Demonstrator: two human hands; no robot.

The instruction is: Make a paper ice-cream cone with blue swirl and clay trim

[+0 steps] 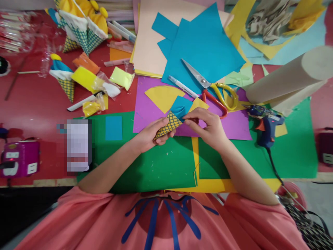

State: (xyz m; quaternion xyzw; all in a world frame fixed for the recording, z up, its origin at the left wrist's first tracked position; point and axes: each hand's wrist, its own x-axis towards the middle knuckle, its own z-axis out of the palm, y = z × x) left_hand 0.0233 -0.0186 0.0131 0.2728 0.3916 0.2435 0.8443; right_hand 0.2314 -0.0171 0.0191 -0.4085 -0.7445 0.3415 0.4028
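**Paper cone held over craft table**

A small yellow paper cone with a dark grid pattern (168,126) is gripped by the left hand (151,136), fingers curled around it. A folded blue paper piece (181,107) at the cone's open end is pinched by the right hand (208,126). Both are held above the green sheet (156,163) and purple sheet (234,125), near centre. Yellow-handled scissors (213,88) lie just beyond; a blue glue gun (265,125) is seen at right. Finished cones (78,34) are stacked far left.

Bright, even light is falling from above; shadows are staying soft, and edges are bending with wide-angle distortion.
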